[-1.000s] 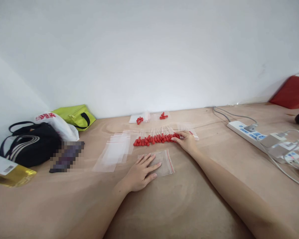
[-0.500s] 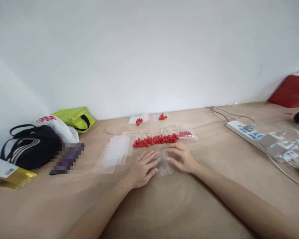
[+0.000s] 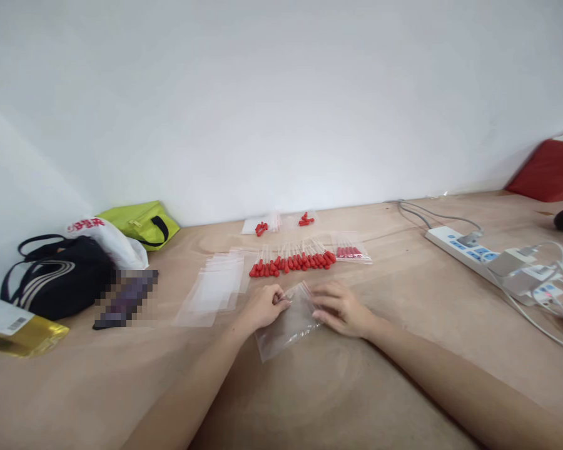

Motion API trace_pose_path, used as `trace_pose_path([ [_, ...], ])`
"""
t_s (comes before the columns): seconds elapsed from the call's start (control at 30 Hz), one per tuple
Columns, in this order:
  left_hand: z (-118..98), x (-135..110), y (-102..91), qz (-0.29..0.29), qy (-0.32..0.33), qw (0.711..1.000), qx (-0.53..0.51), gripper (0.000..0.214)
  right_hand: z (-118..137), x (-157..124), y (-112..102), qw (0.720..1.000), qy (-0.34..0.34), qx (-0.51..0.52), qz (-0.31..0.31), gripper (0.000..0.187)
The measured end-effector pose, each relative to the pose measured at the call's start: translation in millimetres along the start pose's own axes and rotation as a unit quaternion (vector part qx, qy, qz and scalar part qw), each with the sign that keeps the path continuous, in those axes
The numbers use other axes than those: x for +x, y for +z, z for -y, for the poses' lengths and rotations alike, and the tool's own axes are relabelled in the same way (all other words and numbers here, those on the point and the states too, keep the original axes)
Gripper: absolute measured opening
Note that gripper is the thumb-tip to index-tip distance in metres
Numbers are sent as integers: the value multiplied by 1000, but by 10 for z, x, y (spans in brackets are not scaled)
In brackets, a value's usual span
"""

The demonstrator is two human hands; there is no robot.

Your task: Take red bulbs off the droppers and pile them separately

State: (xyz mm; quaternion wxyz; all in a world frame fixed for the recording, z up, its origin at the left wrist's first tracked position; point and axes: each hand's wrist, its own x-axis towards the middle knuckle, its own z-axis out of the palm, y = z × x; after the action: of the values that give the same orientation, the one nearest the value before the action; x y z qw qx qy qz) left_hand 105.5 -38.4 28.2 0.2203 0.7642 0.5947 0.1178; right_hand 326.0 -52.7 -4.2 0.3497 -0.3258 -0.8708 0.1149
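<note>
Now pinching the clear, red-striped, flat plastic bag (image 3: 287, 328) with the previously outspread left hand (image 3: 263, 306), right hand (image 3: 343, 308) at its edge, grip unclear, so handling it two-handed.

I'm wearing the only camera on my head; it's facing forward and down, catching my left hand (image 3: 263, 306) and right hand (image 3: 343, 309) fairly near, the table (image 3: 398, 281) around, the wall (image 3: 281, 112) behind.
</note>
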Motion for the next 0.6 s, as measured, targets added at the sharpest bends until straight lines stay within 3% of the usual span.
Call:
trace_pose_path([
  [0.1,280,-57,-153,-91,-14,993,-79,18,-287,23,-175,978,127,-51,-160,25],
  [0.2,747,-119,-407,-232,-125,963,-62,21,-702,25,-390,906,319,-149,-236,30],
  [0.27,1030,-164,-554,-263,-221,939,9,25,-945,20,-483,868,416,-177,-205,40],
  [0.37,1251,-216,-635,-257,-304,915,65,33,-1159,58,-502,846,484,-170,-147,60],
  [0.5,1225,-233,-550,-240,-330,907,102,43,-1248,218,-443,830,529,-135,-117,70],
  [0.6,1161,-249,-485,-277,-305,895,169,41,-1303,318,-439,808,576,-55,-114,59],
])
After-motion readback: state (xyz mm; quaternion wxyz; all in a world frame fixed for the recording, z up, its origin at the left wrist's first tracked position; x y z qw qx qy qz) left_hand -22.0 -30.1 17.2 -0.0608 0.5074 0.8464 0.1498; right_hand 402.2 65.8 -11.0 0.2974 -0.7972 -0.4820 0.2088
